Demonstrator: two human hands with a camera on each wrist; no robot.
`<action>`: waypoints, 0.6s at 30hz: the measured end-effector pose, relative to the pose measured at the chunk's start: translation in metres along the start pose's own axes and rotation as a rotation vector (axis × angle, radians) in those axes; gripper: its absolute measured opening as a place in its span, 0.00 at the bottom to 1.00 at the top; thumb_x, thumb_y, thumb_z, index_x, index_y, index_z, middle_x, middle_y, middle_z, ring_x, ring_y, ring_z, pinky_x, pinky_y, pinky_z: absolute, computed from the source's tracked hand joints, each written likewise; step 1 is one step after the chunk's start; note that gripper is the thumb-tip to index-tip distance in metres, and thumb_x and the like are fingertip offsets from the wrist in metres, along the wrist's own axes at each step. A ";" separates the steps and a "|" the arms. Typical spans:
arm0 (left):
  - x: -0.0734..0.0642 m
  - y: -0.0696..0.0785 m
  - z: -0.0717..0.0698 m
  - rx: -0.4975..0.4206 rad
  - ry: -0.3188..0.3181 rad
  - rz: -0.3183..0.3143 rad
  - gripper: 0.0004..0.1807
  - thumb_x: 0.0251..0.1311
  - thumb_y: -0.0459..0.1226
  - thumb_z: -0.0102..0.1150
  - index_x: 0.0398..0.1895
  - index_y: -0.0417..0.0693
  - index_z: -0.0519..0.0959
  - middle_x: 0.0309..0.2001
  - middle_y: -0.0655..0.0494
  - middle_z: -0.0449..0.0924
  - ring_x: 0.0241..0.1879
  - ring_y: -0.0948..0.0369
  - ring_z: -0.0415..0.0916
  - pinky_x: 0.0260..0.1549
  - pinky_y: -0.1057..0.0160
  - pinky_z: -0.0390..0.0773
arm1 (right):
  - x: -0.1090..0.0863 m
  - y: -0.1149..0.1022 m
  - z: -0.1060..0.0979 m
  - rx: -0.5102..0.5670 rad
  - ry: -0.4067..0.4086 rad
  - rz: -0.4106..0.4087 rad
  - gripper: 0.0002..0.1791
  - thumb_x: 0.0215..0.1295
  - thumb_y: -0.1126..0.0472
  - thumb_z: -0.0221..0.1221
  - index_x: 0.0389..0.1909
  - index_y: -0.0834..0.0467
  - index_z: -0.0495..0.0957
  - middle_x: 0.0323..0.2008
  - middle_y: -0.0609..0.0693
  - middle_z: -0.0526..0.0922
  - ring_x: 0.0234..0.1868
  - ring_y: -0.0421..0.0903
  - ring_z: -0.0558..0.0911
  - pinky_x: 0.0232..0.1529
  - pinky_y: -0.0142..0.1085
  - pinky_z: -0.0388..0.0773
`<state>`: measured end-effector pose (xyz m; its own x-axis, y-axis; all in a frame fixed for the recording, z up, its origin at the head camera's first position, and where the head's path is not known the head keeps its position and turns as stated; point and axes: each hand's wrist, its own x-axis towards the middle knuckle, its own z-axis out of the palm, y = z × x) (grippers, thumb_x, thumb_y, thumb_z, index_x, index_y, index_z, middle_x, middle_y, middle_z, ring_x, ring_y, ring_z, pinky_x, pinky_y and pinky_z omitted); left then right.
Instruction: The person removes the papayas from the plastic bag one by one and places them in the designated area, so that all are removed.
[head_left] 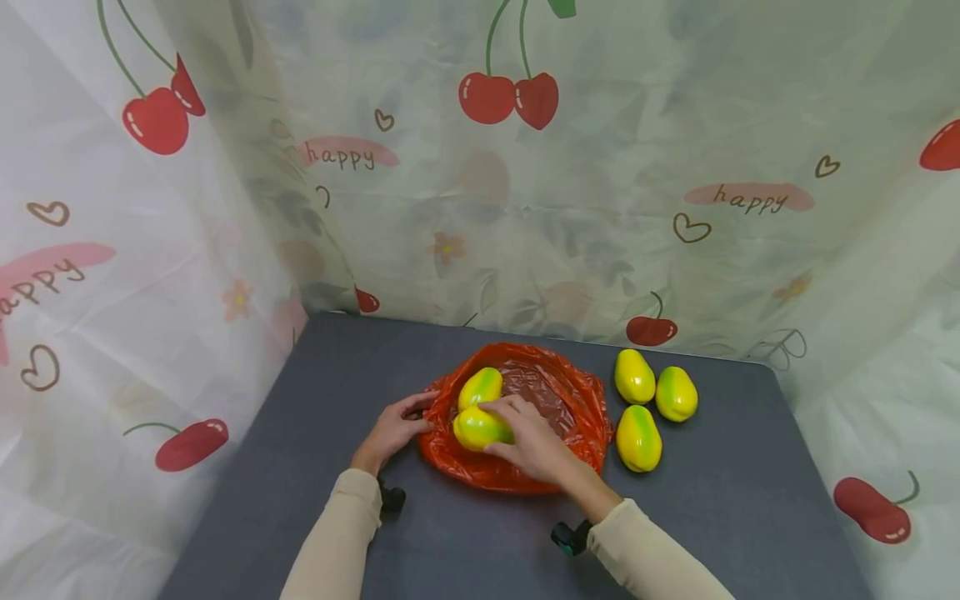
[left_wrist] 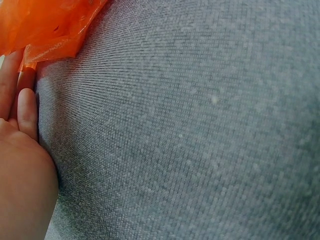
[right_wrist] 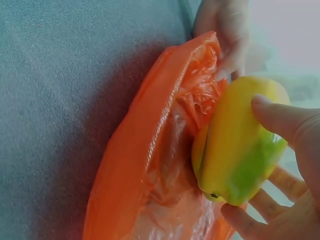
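Observation:
A red plastic bag (head_left: 592, 400) lies on the table with its mouth spread wide. My left hand (head_left: 390, 432) holds the bag's left edge, and in the left wrist view orange-red film covers its fingertips. Over the left part of the mouth, my right hand (head_left: 531, 440) grips a yellow-green papaya (head_left: 477, 429), thumb on one side and fingers on the other. The right wrist view shows this papaya (right_wrist: 240, 145) close up, partly hiding another behind it. That second papaya (head_left: 480, 386) sits inside the bag, just beyond the held one.
Three more papayas stand right of the bag: one at the back (head_left: 635, 377), one farther right (head_left: 677, 394) and one nearer (head_left: 639, 439). The dark grey tabletop (head_left: 480, 550) is backed by a pale curtain (head_left: 600, 167) printed with cherries.

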<state>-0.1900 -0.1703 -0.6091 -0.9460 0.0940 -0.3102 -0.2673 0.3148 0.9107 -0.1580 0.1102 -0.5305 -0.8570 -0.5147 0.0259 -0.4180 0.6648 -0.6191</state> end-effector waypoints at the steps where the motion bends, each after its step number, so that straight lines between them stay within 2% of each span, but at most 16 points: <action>1: 0.000 0.000 0.000 0.001 0.001 0.000 0.28 0.61 0.40 0.67 0.66 0.69 0.78 0.67 0.58 0.78 0.70 0.53 0.70 0.73 0.44 0.66 | 0.000 0.000 -0.001 -0.001 0.006 0.001 0.35 0.64 0.50 0.69 0.71 0.45 0.71 0.62 0.49 0.74 0.62 0.48 0.75 0.64 0.49 0.77; 9: 0.003 -0.002 0.000 0.006 0.004 -0.006 0.29 0.60 0.40 0.68 0.66 0.68 0.78 0.66 0.58 0.79 0.68 0.53 0.71 0.72 0.44 0.68 | -0.004 -0.001 -0.012 -0.005 0.050 0.073 0.36 0.61 0.45 0.70 0.70 0.42 0.72 0.60 0.45 0.75 0.59 0.45 0.74 0.64 0.46 0.77; 18: 0.003 -0.001 -0.001 -0.012 0.001 -0.002 0.29 0.59 0.39 0.68 0.66 0.68 0.78 0.65 0.57 0.79 0.67 0.53 0.73 0.71 0.44 0.69 | -0.008 0.004 -0.025 0.009 0.091 0.104 0.37 0.60 0.45 0.70 0.70 0.44 0.72 0.58 0.45 0.75 0.57 0.45 0.75 0.63 0.47 0.78</action>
<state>-0.1922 -0.1710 -0.6109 -0.9456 0.0928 -0.3119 -0.2713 0.3041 0.9132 -0.1603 0.1300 -0.5136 -0.9197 -0.3913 0.0320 -0.3229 0.7073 -0.6288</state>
